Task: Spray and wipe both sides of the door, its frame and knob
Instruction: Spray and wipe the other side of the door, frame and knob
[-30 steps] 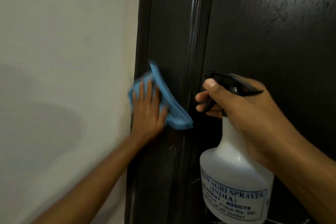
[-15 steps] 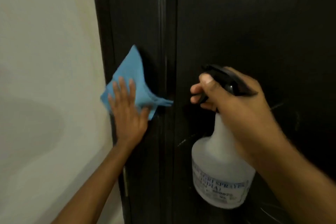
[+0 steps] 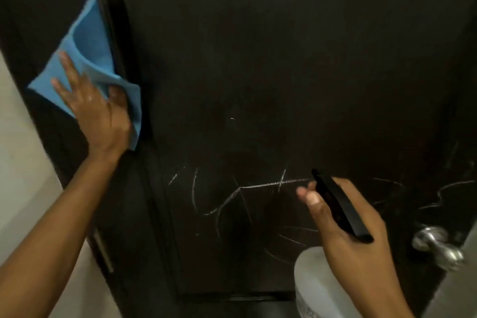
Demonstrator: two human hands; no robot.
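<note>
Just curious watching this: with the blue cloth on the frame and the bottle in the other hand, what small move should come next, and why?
Probably aim the spray bottle in the right hand at the white scribbles and squeeze. The left hand presses the blue cloth on the door frame, while those marks look unwiped.

Dark door [image 3: 258, 59] with pale scratches [image 3: 240, 196], silver knob [image 3: 436, 242]; blue cloth [image 3: 90, 59] flat against frame [image 3: 38, 20].

Both arms reach forward.
Left hand [image 3: 95, 111], fingers [image 3: 68, 67] spread flat, presses a cloth [image 3: 90, 41]; right hand [image 3: 358, 237], lower, grips a sprayer [image 3: 338, 204], fingers curled.
</note>
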